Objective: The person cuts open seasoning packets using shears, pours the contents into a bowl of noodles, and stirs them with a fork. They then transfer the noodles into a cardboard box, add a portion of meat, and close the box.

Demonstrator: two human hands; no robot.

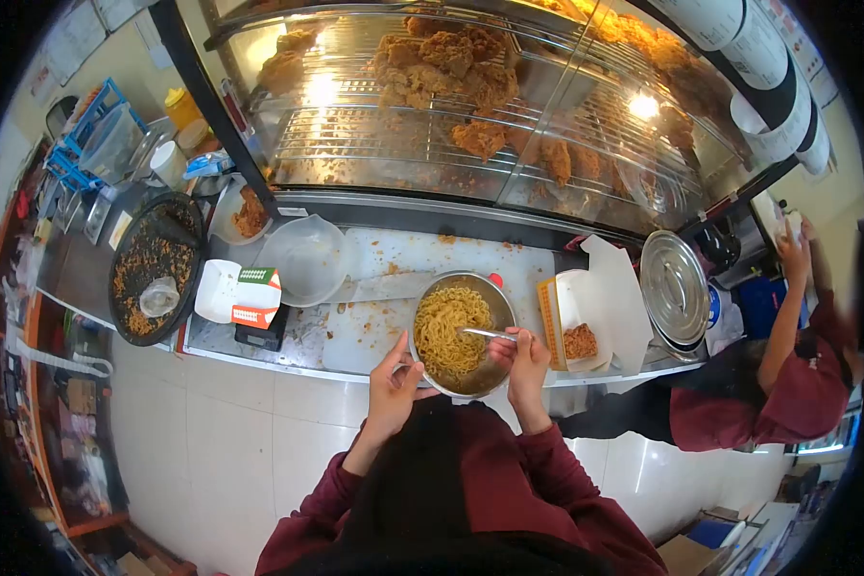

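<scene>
A steel bowl [505, 312] full of yellow noodles [448, 322] is in front of me at the counter's near edge. My left hand [394, 382] grips it at the lower left, thumb and fingers at the rim. In my right hand [526, 370], closed at the bowl's right side, is the handle of a metal utensil [488, 333]. Its working end is buried in the noodles, so its kind is hidden. Right of the bowl stands an open white takeaway box [600, 312] with a piece of fried chicken [579, 342] inside.
Behind the counter rises a glass display case [413, 154] of fried chicken. Leftward are a clear plastic bowl [304, 257], a small open carton [223, 291] and a black crumb-covered pan [178, 252]. Steel lids [675, 283] lie at right, near another person [768, 389].
</scene>
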